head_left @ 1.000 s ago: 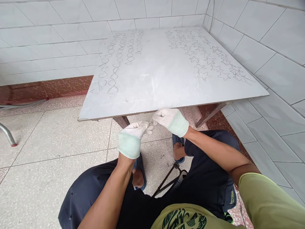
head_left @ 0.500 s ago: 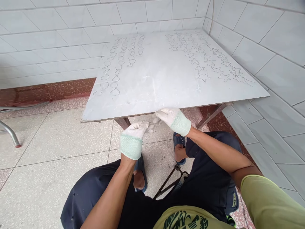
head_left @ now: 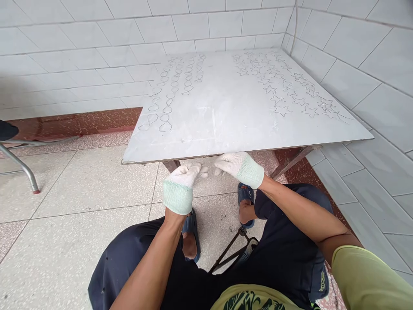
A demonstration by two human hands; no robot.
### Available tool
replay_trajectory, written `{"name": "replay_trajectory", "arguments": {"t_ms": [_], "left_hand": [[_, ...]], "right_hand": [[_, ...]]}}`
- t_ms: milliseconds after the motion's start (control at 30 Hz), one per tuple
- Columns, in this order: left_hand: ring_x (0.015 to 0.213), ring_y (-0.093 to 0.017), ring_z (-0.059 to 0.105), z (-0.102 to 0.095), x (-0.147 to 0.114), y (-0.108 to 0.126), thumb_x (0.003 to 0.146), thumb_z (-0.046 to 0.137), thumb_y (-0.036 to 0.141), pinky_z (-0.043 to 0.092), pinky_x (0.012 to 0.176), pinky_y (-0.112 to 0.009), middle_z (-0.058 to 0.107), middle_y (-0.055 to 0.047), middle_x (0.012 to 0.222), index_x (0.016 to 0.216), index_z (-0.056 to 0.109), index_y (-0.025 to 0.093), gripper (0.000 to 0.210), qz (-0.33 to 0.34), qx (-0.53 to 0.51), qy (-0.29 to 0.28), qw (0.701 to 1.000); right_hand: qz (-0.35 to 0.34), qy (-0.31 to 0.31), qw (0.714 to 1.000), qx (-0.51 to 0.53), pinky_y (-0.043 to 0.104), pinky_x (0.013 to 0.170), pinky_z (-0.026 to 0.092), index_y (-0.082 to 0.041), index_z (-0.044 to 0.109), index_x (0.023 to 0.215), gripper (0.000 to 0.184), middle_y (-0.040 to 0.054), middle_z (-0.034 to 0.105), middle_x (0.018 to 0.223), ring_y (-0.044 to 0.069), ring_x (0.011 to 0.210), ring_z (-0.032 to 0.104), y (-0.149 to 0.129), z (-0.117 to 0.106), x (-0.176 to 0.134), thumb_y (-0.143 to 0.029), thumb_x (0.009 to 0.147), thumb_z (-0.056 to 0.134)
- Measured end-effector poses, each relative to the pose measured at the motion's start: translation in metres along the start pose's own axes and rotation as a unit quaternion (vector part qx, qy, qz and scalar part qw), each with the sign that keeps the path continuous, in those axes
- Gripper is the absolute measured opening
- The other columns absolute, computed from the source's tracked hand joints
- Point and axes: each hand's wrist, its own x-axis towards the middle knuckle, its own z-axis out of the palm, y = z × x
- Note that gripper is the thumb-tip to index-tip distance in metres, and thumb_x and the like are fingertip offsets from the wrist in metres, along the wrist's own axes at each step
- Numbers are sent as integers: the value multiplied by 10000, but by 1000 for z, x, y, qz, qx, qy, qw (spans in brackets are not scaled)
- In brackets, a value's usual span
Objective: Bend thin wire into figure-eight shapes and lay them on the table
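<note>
My left hand (head_left: pixel 186 174), in a white knit glove with a pale green cuff, is closed in a pinch just below the table's front edge. A thin wire (head_left: pixel 203 159) shows faintly at its fingertips. Just to the right, my right hand (head_left: pixel 230 164), gloved alike, has its fingers pressed together and pointing left. Whatever it pinches is too fine to make out. A small gap separates the two hands. On the table (head_left: pixel 232 125) lie rows of figure-eight wire shapes (head_left: pixel 165 122) at the left and many star-shaped wires (head_left: pixel 283 111) at the right.
Tiled walls (head_left: pixel 226 26) border the table behind and on the right. A metal chair leg (head_left: pixel 29 170) stands at the far left on the speckled floor (head_left: pixel 97 181). A dark metal frame (head_left: pixel 229 252) is between my legs, near my sandals (head_left: pixel 247 193).
My right hand has drawn slightly right and down, widening the gap to my left hand. My left hand keeps its pinch. The view has shifted left and up a little.
</note>
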Motion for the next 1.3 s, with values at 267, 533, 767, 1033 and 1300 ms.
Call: {"name": "replay_trajectory", "arguments": {"t_ms": [267, 533, 767, 1033, 1300], "left_hand": [[804, -237, 746, -2, 0, 2, 824, 781, 530, 527, 707, -334, 817, -97, 859, 964, 754, 155, 400, 4, 11, 3, 1000], [691, -204, 679, -3, 2, 6, 798, 775, 532, 492, 687, -329, 758, -56, 752, 902, 724, 179, 372, -25, 7, -33, 999], [540, -157, 570, -1, -1, 19, 676, 868, 513, 418, 540, -314, 716, -43, 677, 787, 721, 176, 384, -40, -20, -84, 995], [503, -148, 551, -3, 5, 16, 601, 944, 507, 362, 484, -289, 677, -29, 595, 797, 744, 162, 444, -70, -96, -121, 986], [537, -138, 559, -4, 2, 16, 654, 947, 494, 390, 503, -279, 678, -23, 620, 850, 754, 146, 444, -59, -108, -119, 985]], "right_hand": [[-12, 8, 999, -36, 291, 855, 568, -240, 827, 939, 136, -11, 826, 915, 170, 875, 763, 4, -1, 2, -234, 916, 693], [-35, 24, 996, -84, 265, 847, 517, -249, 791, 740, 213, -41, 819, 879, 158, 878, 747, 3, -2, -6, -257, 918, 675], [-83, -41, 996, 1, 276, 860, 551, -238, 807, 767, 238, -19, 819, 875, 166, 879, 759, 5, -13, -5, -315, 923, 645], [-75, -23, 994, 76, 294, 917, 582, -237, 804, 717, 263, -5, 809, 809, 174, 877, 760, 7, 2, -12, -322, 923, 665], [-50, -9, 990, 131, 307, 853, 603, -210, 806, 780, 175, -4, 789, 765, 167, 793, 743, 5, 1, -9, -326, 874, 715]]}}
